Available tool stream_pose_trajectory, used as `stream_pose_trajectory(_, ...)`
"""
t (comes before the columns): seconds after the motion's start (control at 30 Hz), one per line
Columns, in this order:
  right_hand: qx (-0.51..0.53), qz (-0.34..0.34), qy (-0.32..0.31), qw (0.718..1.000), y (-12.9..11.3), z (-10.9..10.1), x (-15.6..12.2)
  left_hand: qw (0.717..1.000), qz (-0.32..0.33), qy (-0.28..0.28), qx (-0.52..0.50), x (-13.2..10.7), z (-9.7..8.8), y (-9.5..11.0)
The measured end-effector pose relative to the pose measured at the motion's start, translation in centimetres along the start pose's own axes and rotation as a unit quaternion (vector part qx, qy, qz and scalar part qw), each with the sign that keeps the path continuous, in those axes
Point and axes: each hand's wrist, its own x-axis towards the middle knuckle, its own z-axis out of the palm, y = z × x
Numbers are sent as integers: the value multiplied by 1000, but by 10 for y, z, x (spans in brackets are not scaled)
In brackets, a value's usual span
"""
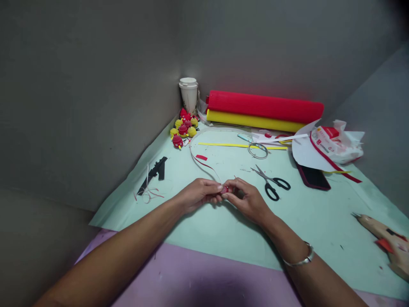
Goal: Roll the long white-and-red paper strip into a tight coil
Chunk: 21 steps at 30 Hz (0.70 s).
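Both hands meet over the pale green sheet point(223, 230). My left hand point(198, 194) and my right hand point(246, 198) pinch a small red rolled coil point(225, 189) between their fingertips. A long thin strip point(200, 160), red on one side and white on the other, runs from the coil back in a loop toward the far corner. A silver bangle point(302, 258) sits on my right wrist.
Scissors point(271, 183) lie right of my hands, a dark phone point(313, 177) beyond. A glue gun point(386, 243) rests at the right edge. Red point(265, 105) and yellow rolls point(252, 121), a paper cup point(188, 94), finished red and yellow pieces point(183, 128) and a yellow strip point(223, 145) lie at the back.
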Motion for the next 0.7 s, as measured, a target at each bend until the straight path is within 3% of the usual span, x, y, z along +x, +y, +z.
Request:
stream_pose_trajectory(0.3, -82, -53, 98, 990, 4, 6, 0, 998, 18, 40, -45, 2, 3, -2)
stream_pose_trajectory(0.7, -59, -53, 63, 995, 1, 4, 0, 999, 15, 23, -34, -1, 4, 0)
